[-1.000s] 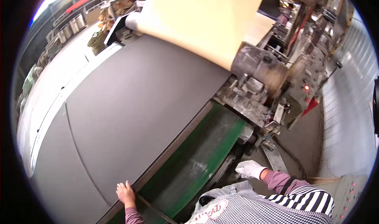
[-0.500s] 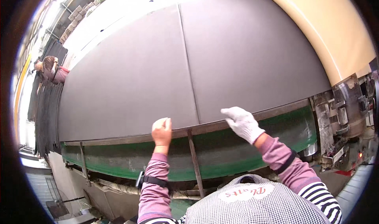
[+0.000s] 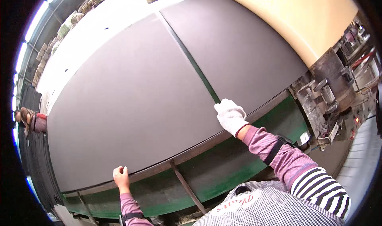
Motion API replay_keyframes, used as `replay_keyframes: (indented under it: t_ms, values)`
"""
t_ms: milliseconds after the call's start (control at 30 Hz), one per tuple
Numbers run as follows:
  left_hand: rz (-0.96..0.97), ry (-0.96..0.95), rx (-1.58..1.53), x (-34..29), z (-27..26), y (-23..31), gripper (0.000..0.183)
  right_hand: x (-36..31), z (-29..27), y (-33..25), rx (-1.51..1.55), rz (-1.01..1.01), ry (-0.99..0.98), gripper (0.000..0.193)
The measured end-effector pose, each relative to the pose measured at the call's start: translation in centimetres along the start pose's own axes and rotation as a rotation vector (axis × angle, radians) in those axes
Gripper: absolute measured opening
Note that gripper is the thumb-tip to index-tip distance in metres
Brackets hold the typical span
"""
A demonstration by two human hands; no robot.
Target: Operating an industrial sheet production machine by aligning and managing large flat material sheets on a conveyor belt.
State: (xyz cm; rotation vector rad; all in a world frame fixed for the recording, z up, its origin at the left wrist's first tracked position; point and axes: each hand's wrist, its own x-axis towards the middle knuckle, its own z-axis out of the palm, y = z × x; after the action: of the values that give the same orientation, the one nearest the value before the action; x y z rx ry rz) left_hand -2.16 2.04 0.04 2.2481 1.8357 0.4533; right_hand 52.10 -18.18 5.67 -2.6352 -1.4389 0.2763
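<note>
A large flat dark grey sheet (image 3: 127, 102) lies across the surface in front of me. Beyond a narrow green gap (image 3: 199, 72), a second grey sheet (image 3: 238, 46) lies to its right. My bare left hand (image 3: 121, 177) is closed at the front edge of the left sheet, fingers curled and thumb up. In a white glove, my right hand (image 3: 230, 115) is closed at that sheet's near right corner, where the gap ends; the glove hides the corner and the fingertips.
A metal bar (image 3: 199, 150) and green belt (image 3: 274, 126) run below the front edge. A wide tan roll (image 3: 302, 19) and machinery (image 3: 328, 90) stand right. Another person (image 3: 34, 120) bends beside dark stacked sheets (image 3: 34, 158) at far left.
The thin seam between the sheets has widened into a green gap. My left hand has moved left along the edge; my right hand has closed and come to the gap. The view has turned.
</note>
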Motion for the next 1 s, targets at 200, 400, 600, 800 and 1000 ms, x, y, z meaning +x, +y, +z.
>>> replay_keyframes:
  t_ms: [200, 400, 600, 800, 1000]
  values:
    - [0.232, -0.215, -0.107, -2.9, 1.6, 9.1, 0.025, 1.1, -2.4, 8.0, -0.044, 0.185, 0.026, 0.019]
    - [0.415, -0.276, -0.121, -1.9, 0.8, 11.0, 0.030, 2.9, -2.7, 16.9, -0.012, 0.390, 0.067, 0.022]
    - [0.420, -0.433, -0.126, -3.3, 0.8, 17.2, 0.027, 4.7, -2.8, 24.9, -0.002, 0.573, 0.376, 0.024]
    - [0.833, -0.423, 0.149, -4.3, 3.6, 27.2, 0.027, 5.3, -5.5, 30.9, -0.132, 0.659, 0.236, 0.018]
    - [0.675, -0.556, 0.193, -6.5, 6.1, 37.4, 0.032, 4.4, -7.9, 33.0, 0.036, 0.834, 0.131, 0.042]
